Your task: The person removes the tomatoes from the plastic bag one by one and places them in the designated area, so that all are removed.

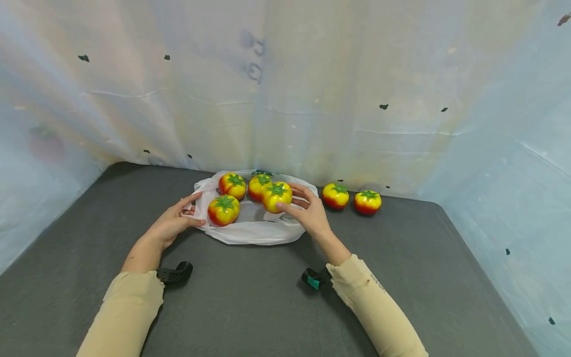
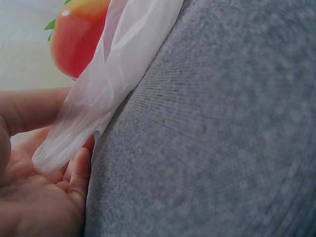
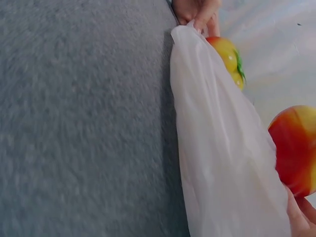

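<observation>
A white plastic bag (image 1: 263,234) lies spread open on the dark table. My left hand (image 1: 171,223) pinches its left edge between thumb and fingers; in the left wrist view the thin plastic (image 2: 94,98) runs between them. My right hand (image 1: 310,210) grips a yellow-and-red tomato (image 1: 274,198) with a green leafy top over the right part of the bag. Inside, a tomato (image 1: 218,214) sits at the front left, another tomato (image 1: 229,182) behind it, and a third tomato (image 1: 256,188) partly hidden by the held one. The held tomato (image 3: 296,153) also shows in the right wrist view.
To the right of the bag, a tomato (image 1: 335,199) and another tomato (image 1: 367,206) stand near the back edge of the grey table (image 1: 250,297). A pale plastic sheet (image 1: 312,89) hangs behind the table and along its sides. Dark straps sit at both wrists.
</observation>
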Motion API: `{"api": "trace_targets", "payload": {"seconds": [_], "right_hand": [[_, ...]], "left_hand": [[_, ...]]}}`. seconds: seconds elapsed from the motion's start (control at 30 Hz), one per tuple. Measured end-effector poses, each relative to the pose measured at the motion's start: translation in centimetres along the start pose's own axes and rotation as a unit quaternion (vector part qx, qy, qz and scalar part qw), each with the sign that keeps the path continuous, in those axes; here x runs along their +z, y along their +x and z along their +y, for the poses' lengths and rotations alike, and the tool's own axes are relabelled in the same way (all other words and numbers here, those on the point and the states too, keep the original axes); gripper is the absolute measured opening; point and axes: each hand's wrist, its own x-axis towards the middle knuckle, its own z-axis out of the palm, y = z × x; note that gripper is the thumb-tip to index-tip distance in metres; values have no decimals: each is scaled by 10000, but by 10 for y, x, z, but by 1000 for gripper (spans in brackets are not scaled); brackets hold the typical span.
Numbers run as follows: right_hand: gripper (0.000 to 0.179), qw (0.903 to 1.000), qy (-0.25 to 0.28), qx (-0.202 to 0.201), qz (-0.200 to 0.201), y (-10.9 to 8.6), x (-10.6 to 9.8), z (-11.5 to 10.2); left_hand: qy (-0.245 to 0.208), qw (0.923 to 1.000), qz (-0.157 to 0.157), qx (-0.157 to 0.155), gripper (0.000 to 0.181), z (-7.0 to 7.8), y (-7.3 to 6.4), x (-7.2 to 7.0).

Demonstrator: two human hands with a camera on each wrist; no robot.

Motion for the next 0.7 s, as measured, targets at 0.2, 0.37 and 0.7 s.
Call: {"api": "trace_targets", "payload": {"seconds": [0.2,0.37,0.7], "right_hand": [[59,9999,-1,68,158,7,-12,16],[58,9994,-7,68,345,11,-20,32],[59,9982,-65,267,526,4,-34,26]], "left_hand": [[-48,10000,-30,-61,87,3,-2,0],[-24,10000,-26,-48,87,2,-2,-1],[-52,10000,-64,-47,88,2,-2,-1]]}}
